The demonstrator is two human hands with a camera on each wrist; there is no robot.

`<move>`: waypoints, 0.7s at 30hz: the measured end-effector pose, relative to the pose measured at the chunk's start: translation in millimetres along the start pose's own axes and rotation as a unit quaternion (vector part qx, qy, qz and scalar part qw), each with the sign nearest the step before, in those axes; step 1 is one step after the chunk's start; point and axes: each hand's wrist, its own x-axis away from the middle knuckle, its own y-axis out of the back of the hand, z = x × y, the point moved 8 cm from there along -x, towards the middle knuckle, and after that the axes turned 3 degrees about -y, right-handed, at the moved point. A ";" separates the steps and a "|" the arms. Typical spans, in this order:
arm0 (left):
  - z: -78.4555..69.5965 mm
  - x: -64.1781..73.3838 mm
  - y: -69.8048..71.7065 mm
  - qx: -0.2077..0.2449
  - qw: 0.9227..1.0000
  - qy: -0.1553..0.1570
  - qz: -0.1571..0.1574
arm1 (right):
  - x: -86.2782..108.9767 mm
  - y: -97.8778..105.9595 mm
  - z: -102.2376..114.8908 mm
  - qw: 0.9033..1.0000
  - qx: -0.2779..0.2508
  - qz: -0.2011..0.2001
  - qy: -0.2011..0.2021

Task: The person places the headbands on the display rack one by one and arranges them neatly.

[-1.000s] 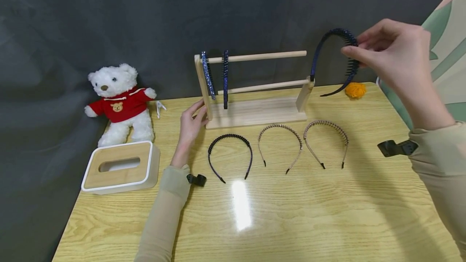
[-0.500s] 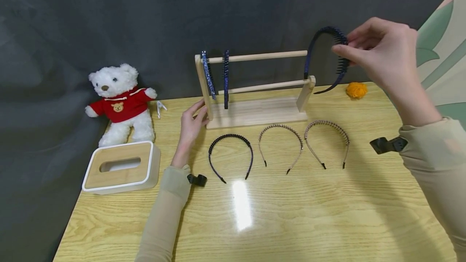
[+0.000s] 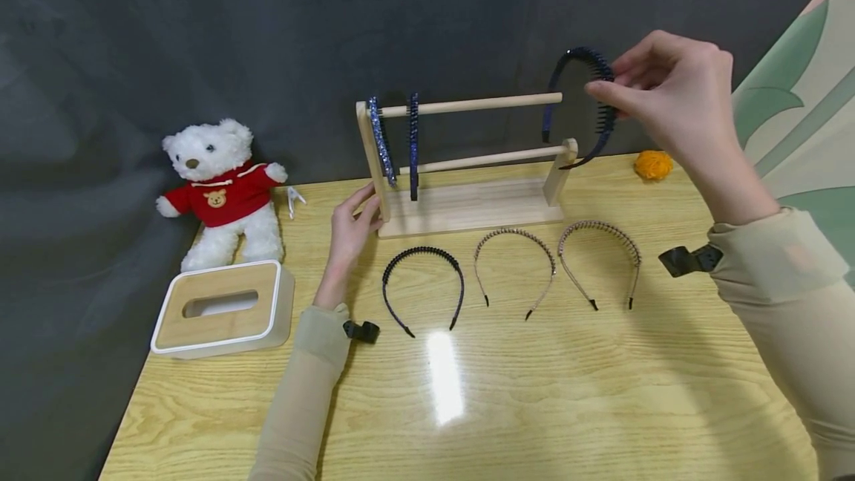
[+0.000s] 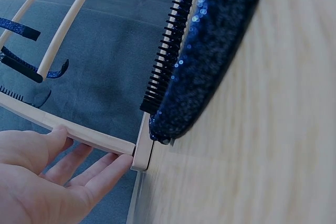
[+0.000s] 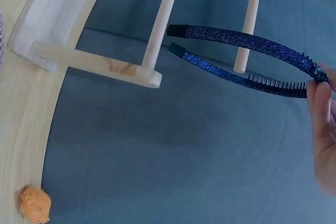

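My right hand pinches a dark blue glittery headband by its toothed top. The headband's two ends straddle the free tip of the upper rod, as the right wrist view shows. At the left end of the wooden headband rack, my left hand holds the upright between thumb and fingers. On the upper rod hang a light blue sequined headband and a dark blue one. In the left wrist view, a glittery blue headband looms close by.
Before the rack lie a black headband and two pinkish ones. At the left are a white teddy bear, a tissue box and a small white clip. An orange ball sits back right.
My right hand has moved left with the dark blue headband, bringing it from beyond the rack's right end to the upper rod's tip. The left hand has stayed on the upright.
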 end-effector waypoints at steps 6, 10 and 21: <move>0.7 -0.1 -0.5 -0.004 1.000 0.003 0.002 | -2.8 -7.9 6.0 1.000 -0.001 0.002 0.014; 0.5 0.3 -1.9 -0.005 1.000 0.005 0.003 | -3.1 -12.2 8.6 1.000 0.010 0.000 0.022; -1.9 -0.9 -3.1 -0.004 1.000 -0.004 0.003 | -3.2 -25.7 20.0 0.998 -0.002 -0.011 0.055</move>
